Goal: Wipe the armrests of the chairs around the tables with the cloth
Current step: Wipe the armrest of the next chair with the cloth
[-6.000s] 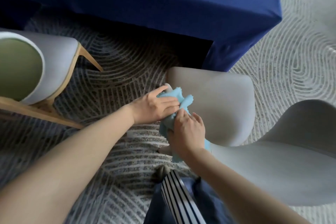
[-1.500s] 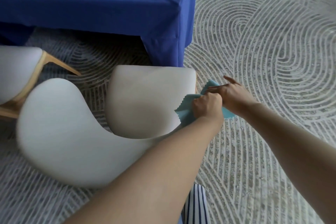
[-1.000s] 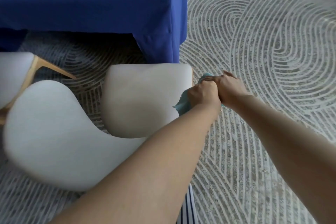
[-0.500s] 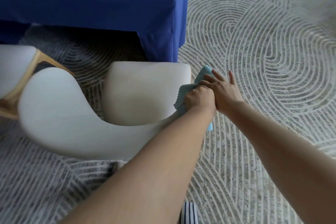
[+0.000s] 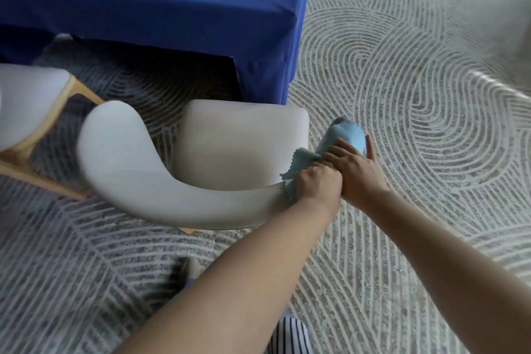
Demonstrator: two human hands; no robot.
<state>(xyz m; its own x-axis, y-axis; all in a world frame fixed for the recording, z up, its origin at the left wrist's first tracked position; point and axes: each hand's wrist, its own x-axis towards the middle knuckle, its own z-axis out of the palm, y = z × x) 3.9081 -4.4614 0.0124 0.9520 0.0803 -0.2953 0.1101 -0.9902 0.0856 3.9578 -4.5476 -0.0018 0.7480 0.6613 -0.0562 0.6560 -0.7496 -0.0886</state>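
- A pale grey upholstered chair [image 5: 241,149] with a curved backrest is shown drawn up to the corner of a table draped in a deep blue cover [image 5: 172,3].
- A light blue cloth [image 5: 346,135] with a zigzag-cut edge is laid over the chair's armrest on the side nearer the open carpet. The armrest is almost wholly hidden beneath it.
- The left hand [image 5: 317,182] is seen with its fingers curled into a fist, by which the near end of the light blue cloth is gripped where backrest and armrest meet.
- The right hand [image 5: 356,172] is laid just beyond, touching the left hand. Its fingers are stretched nearly straight and pressed flat upon the cloth, nothing being grasped.
- A grey carpet [image 5: 416,100] patterned with pale swirling lines is seen beneath everything.
- A second pale chair [image 5: 31,95] with a light wooden frame is shown at the left edge, apart from the first.
- A black-and-white striped garment [image 5: 287,336] is visible at the lower edge.
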